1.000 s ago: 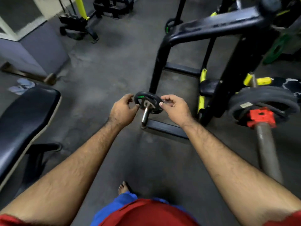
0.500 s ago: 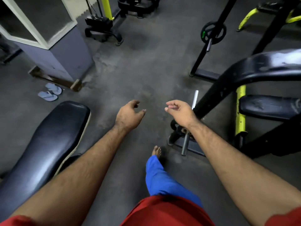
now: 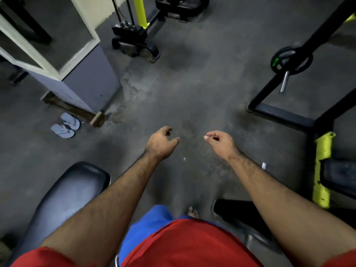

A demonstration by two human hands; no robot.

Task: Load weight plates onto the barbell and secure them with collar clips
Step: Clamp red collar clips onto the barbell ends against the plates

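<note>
A small black weight plate (image 3: 291, 61) with a green mark hangs on a chrome peg (image 3: 284, 81) of a black rack at the upper right, far from both hands. My left hand (image 3: 161, 143) and my right hand (image 3: 221, 140) hover side by side over the bare floor in the middle of the view. Both hold nothing, and their fingers are loosely curled. The barbell and the collar clips are out of view. A second chrome peg tip (image 3: 264, 165) shows just beyond my right forearm.
A black padded bench (image 3: 63, 199) lies at the lower left. A pillar (image 3: 82, 74) stands at the upper left with blue slippers (image 3: 65, 125) at its foot. A machine with a yellow post (image 3: 139, 12) is at the top. A black and yellow frame (image 3: 323, 170) runs along the right.
My hands have come off the small plate on the peg and now hang empty. The view has swung away, so the loaded barbell with its red collar has left the frame.
</note>
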